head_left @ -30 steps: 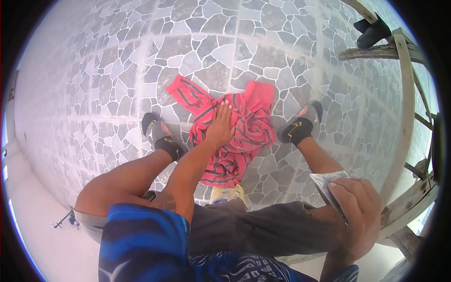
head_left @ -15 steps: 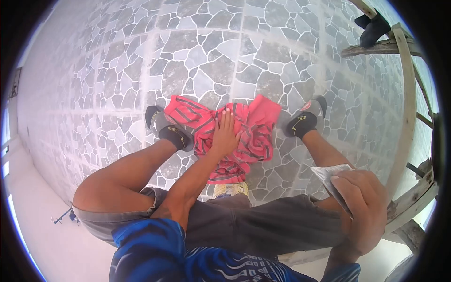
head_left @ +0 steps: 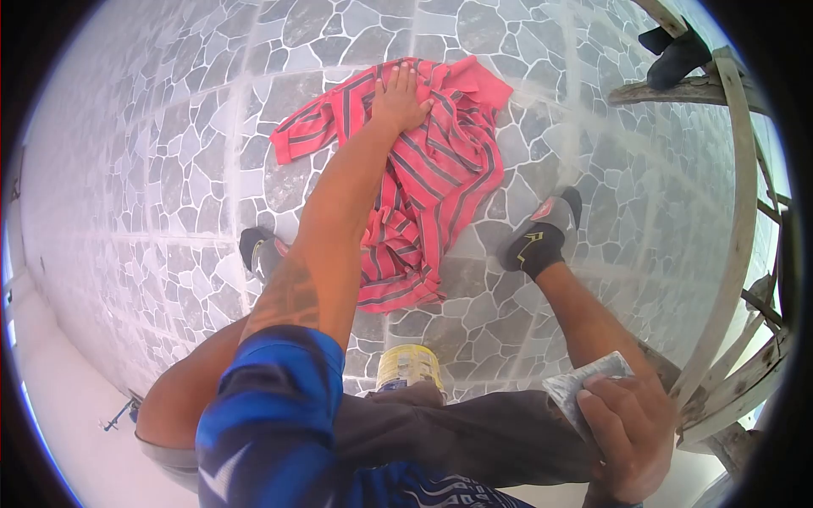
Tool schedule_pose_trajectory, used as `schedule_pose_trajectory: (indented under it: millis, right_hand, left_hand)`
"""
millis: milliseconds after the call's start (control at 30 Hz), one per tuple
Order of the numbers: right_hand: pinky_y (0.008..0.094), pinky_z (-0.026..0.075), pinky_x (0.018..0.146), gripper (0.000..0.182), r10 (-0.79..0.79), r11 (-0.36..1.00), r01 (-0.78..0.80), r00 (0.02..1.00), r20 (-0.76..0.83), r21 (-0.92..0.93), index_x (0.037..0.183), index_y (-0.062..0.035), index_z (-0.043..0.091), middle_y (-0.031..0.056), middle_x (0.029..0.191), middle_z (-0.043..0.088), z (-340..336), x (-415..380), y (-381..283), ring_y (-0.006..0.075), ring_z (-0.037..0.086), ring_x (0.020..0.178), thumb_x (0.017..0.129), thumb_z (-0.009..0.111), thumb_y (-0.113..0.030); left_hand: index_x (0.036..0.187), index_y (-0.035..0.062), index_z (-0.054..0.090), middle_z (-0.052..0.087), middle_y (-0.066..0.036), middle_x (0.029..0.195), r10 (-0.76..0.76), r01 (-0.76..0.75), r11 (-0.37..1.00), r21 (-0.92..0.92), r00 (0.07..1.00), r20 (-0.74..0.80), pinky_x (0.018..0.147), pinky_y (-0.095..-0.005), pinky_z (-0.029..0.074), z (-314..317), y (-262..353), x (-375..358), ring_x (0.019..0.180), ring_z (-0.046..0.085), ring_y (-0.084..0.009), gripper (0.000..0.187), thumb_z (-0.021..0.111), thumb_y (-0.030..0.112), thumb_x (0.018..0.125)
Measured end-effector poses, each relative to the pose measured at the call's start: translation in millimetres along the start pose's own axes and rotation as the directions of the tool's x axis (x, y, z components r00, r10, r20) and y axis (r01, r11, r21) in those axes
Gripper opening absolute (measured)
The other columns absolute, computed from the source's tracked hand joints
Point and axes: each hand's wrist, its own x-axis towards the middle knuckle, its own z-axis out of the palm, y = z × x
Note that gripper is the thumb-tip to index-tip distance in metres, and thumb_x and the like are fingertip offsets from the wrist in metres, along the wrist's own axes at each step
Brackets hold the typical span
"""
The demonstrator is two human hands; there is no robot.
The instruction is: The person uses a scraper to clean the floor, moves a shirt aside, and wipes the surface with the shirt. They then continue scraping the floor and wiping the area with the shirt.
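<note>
A pink long-sleeved garment with dark stripes point(head_left: 440, 161) lies spread and wrinkled over the stone-patterned floor tiles. My left hand point(head_left: 401, 100) rests flat on its far part, fingers stretched out and pressing the fabric without grasping it. Down at the right, by my knee, my right hand point(head_left: 631, 423) is closed around a flat, grey, dust-covered piece point(head_left: 593, 385) with straight edges. Its exact kind cannot be made out, and my fingers hide part of it.
A yellow labelled bucket point(head_left: 410, 364) stands between my knees. My shoes point(head_left: 542, 233) are planted on either side of the garment. Wooden poles point(head_left: 735, 169) form a frame along the right, with a dark boot-like item point(head_left: 677, 55) on its upper part.
My left hand has slid forward, away from me, with the garment under it. The garment is now stretched out longer, and the bucket shows more. My right hand still holds the grey piece.
</note>
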Motion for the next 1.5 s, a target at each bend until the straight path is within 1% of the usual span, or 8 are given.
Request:
schedule_pose_trajectory:
  millis: [33, 233, 367, 500, 633, 967, 1067, 1500]
  right_hand:
    - [0.0459, 0.051, 0.066, 0.05, -0.053, 0.995, 0.054, 0.998, -0.02, 0.083, 0.104, 0.0048, 0.064, 0.0198, 0.102, 0.068, 3, 5, 1, 0.0389, 0.067, 0.082, 0.056, 0.071, -0.009]
    - [0.0443, 0.055, 0.073, 0.044, -0.006, 1.0, 0.003, 0.993, -0.12, -0.024, 0.099, 0.0023, 0.069, 0.0149, 0.099, 0.07, -7, 6, -16, 0.0344, 0.07, 0.086, 0.057, 0.071, -0.011]
    - [0.0442, 0.05, 0.074, 0.036, -0.012, 0.999, 0.006, 0.99, -0.14, -0.041, 0.097, -0.0023, 0.067, 0.0109, 0.098, 0.069, -4, 1, -27, 0.0339, 0.067, 0.09, 0.067, 0.076, -0.02]
    - [0.0437, 0.05, 0.077, 0.04, -0.054, 0.998, 0.047, 0.985, -0.165, -0.044, 0.099, -0.0034, 0.067, 0.01, 0.098, 0.07, 4, -9, -33, 0.0343, 0.066, 0.092, 0.062, 0.08, -0.011]
    - [0.0452, 0.053, 0.081, 0.035, -0.099, 0.994, 0.088, 0.977, -0.19, -0.067, 0.101, -0.004, 0.066, 0.0124, 0.101, 0.069, 11, -13, -34, 0.0359, 0.067, 0.097, 0.066, 0.066, 0.002]
    - [0.0455, 0.051, 0.074, 0.025, -0.107, 0.994, 0.11, 0.958, -0.267, -0.002, 0.101, -0.0028, 0.065, 0.0159, 0.096, 0.065, 12, -8, -34, 0.0411, 0.063, 0.088, 0.077, 0.073, 0.0]
    - [0.0451, 0.051, 0.073, 0.024, -0.131, 0.991, 0.114, 0.93, -0.342, -0.068, 0.1, -0.0029, 0.065, 0.0156, 0.095, 0.065, 16, -10, -30, 0.0406, 0.063, 0.087, 0.078, 0.074, -0.001]
    - [0.0443, 0.05, 0.071, 0.021, -0.024, 1.0, 0.022, 0.971, -0.239, -0.012, 0.097, -0.0014, 0.065, 0.0164, 0.091, 0.064, 16, -12, -27, 0.0392, 0.063, 0.084, 0.076, 0.07, -0.002]
  left_hand:
    - [0.16, -0.0021, 0.018, 0.016, -0.02, 0.169, 0.006, -0.005, 1.0, 0.003, 1.0, -0.008, 0.123, -0.0583, 0.022, 0, 0, -4, 0.157, 0.015, -0.0359, 0.087, 0.048, 0.053, 0.1]
    - [0.16, -0.0031, 0.021, 0.013, -0.02, 0.169, 0.046, -0.051, 0.99, 0.134, 0.998, 0.04, 0.125, -0.0548, 0.019, 24, 25, -149, 0.157, 0.012, -0.0345, 0.087, 0.053, 0.047, 0.097]
    - [0.158, -0.0067, 0.022, 0.016, -0.024, 0.167, 0.047, -0.05, 0.998, 0.03, 0.994, 0.098, 0.123, -0.0552, 0.023, 26, 52, -253, 0.156, 0.017, -0.0381, 0.088, 0.056, 0.044, 0.095]
    - [0.159, -0.004, 0.022, 0.011, -0.021, 0.17, 0.002, -0.007, 1.0, 0.025, 0.979, 0.202, 0.125, -0.0517, 0.019, 36, 74, -326, 0.158, 0.011, -0.0343, 0.087, 0.055, 0.046, 0.096]
    - [0.159, -0.0049, 0.025, 0.013, -0.022, 0.169, -0.009, 0.008, 1.0, 0.007, 0.97, 0.241, 0.124, -0.0524, 0.021, 49, 86, -388, 0.157, 0.015, -0.0347, 0.087, 0.054, 0.046, 0.095]
    - [0.157, -0.0063, 0.027, 0.017, -0.024, 0.168, -0.019, 0.032, 0.998, -0.057, 0.976, 0.215, 0.123, -0.0537, 0.022, 56, 84, -396, 0.156, 0.018, -0.0353, 0.085, 0.053, 0.045, 0.094]
    - [0.157, -0.0064, 0.027, 0.018, -0.024, 0.167, -0.011, 0.003, 0.999, 0.052, 0.989, 0.148, 0.123, -0.0542, 0.022, 61, 86, -394, 0.156, 0.019, -0.0362, 0.088, 0.054, 0.047, 0.093]
    - [0.159, -0.0044, 0.023, 0.015, -0.023, 0.168, 0.021, -0.026, 0.999, 0.025, 0.981, 0.193, 0.122, -0.0592, 0.021, 31, 65, -324, 0.156, 0.016, -0.0359, 0.096, 0.058, 0.055, 0.092]
